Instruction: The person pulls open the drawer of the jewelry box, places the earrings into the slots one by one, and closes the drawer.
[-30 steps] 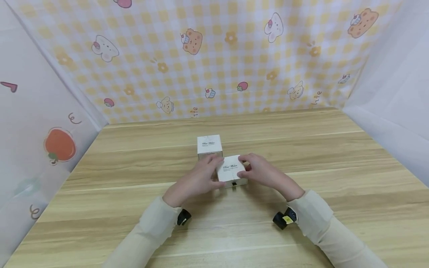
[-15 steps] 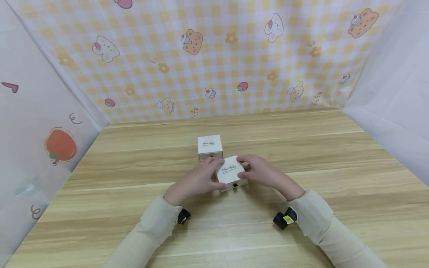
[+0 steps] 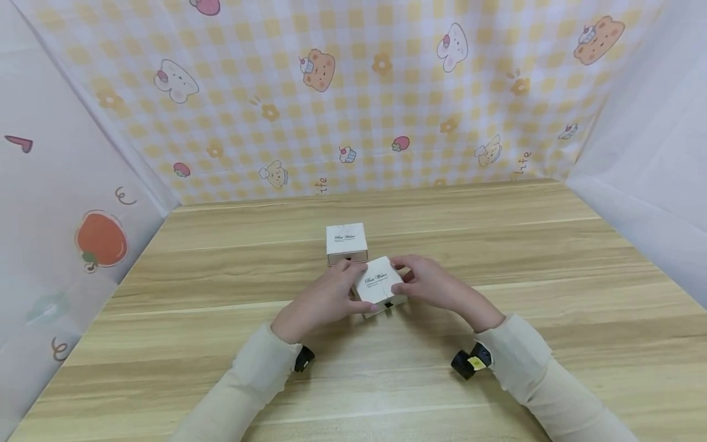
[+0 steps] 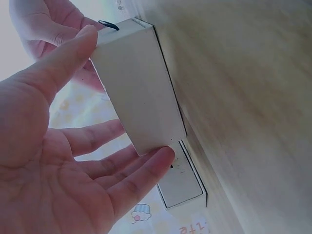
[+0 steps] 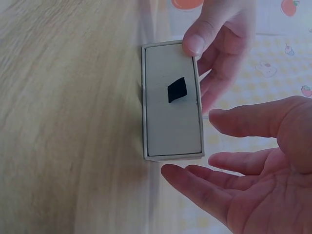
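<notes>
A small white drawer-style gift box (image 3: 381,283) printed "Best Wishes" sits at an angle on the table, its black pull tab (image 5: 177,90) facing the person. My left hand (image 3: 324,299) spans its left side and grips it, thumb at the near corner and fingers at the far one. Around the right side lies my right hand (image 3: 433,285); in the right wrist view its fingers are loosely bent and a gap shows between thumb and box. A matching gift box (image 3: 347,239) stands just behind and to the left, and in the left wrist view it shows past my fingertips.
The wood-grain table (image 3: 497,245) spreads out on both sides. A yellow checked cloth (image 3: 375,92) with cartoon prints hangs behind it. White cloth walls (image 3: 66,166) close off the left and right sides.
The front gift box has turned, its near left corner coming toward the person. My left thumb moved slightly with it, while my right hand and the rear box stayed nearly in place.
</notes>
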A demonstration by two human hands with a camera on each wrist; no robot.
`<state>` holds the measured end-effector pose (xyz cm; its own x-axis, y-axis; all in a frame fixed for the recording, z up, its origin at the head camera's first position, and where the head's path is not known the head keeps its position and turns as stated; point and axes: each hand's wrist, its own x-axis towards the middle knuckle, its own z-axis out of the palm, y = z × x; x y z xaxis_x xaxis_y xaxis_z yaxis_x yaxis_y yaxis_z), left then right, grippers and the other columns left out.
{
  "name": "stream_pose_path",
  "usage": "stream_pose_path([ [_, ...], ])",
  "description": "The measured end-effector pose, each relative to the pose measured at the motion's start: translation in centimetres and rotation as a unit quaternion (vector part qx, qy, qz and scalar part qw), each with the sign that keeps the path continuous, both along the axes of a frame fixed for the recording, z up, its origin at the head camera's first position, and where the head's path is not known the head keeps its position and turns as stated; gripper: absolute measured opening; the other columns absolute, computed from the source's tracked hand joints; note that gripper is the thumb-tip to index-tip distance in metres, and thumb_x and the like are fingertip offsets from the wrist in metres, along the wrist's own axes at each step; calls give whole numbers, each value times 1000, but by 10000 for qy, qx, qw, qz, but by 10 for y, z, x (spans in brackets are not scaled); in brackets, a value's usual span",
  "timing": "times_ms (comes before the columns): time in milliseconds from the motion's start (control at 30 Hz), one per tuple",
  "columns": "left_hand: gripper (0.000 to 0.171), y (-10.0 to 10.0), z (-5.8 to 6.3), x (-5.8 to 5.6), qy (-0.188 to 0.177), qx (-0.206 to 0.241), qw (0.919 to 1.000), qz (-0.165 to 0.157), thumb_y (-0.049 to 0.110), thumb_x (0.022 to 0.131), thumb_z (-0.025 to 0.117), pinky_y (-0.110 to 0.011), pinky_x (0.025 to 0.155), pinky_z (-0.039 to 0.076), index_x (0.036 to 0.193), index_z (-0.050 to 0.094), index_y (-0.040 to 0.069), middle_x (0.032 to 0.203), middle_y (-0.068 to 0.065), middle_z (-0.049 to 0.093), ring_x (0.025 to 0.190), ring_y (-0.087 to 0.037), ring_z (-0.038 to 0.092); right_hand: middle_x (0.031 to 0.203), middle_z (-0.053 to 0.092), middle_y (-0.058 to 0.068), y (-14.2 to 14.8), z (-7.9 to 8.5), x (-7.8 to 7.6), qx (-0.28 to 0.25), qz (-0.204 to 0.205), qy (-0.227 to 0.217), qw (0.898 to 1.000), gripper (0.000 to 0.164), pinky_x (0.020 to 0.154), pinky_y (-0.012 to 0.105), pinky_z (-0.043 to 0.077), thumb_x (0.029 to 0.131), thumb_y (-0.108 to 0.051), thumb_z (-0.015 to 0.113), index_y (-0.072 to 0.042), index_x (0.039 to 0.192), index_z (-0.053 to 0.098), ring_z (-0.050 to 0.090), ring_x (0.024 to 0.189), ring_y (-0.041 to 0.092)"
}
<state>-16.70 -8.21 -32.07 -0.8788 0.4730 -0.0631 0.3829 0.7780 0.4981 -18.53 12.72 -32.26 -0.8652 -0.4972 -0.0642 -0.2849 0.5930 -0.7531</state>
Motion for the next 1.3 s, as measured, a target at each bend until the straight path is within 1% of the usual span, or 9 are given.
stream_pose_path([
  [300,71,2,0,3,205,-14,9997,110,38,72,76,-26,66,41,129,49,5,99,-6,46,78,-16,45,130,51,21,-2,7,7,408,-84,15,9991,66,81,35,52,82,-11,69,2,138,38,60,104,29],
  [400,70,2,-1,4,294,-53,9995,125,38,70,76,-27,68,42,126,50,4,99,-6,46,78,-16,45,126,55,17,-5,8,11,572,15,257,9980,69,83,36,49,78,-16,74,-2,137,41,58,103,24],
  [533,69,2,-1,5,352,-37,9993,122,37,71,75,-28,71,43,125,51,3,100,-7,48,80,-16,45,116,57,14,-12,7,18,1006,20,756,9921,74,83,40,47,74,-31,78,-4,134,44,54,97,20],
  [633,67,1,-1,5,412,-23,9991,108,38,72,73,-29,74,43,125,51,3,102,-7,48,82,-16,45,109,55,13,-18,6,24,1266,-35,944,9875,78,78,38,48,73,-37,78,-3,133,42,51,92,20],
  [767,65,0,-1,5,508,-64,9987,63,37,75,72,-31,77,45,125,51,0,107,-11,49,84,-17,48,100,53,9,-22,3,30,1250,-24,1083,9862,72,71,31,46,73,-33,79,-2,128,44,48,84,18],
  [933,67,0,0,6,486,-217,9986,40,37,77,70,-30,74,45,127,50,-3,107,-12,49,82,-17,48,95,54,10,-25,1,33,1332,-37,1279,9828,65,68,30,44,73,-36,77,-2,119,46,47,80,17],
  [1033,65,0,1,7,484,-286,9984,46,36,78,69,-29,71,44,125,51,-3,103,-10,49,79,-16,47,98,54,12,-26,-1,34,1460,-100,1318,9804,67,71,32,45,73,-40,77,-2,119,46,48,82,19],
  [1100,58,0,2,8,506,-266,9984,46,33,79,69,-29,70,44,121,53,-2,100,-10,49,78,-16,47,100,53,14,-26,-2,35,1551,-141,1335,9787,69,72,34,45,74,-41,76,0,121,45,48,83,19],
  [1300,45,-1,7,11,722,-166,9972,-51,17,82,70,-32,73,47,118,55,-4,104,-14,56,82,-19,51,113,52,19,-27,-3,37,1627,-218,1339,9773,74,79,37,46,77,-40,73,4,128,43,50,92,22],
])
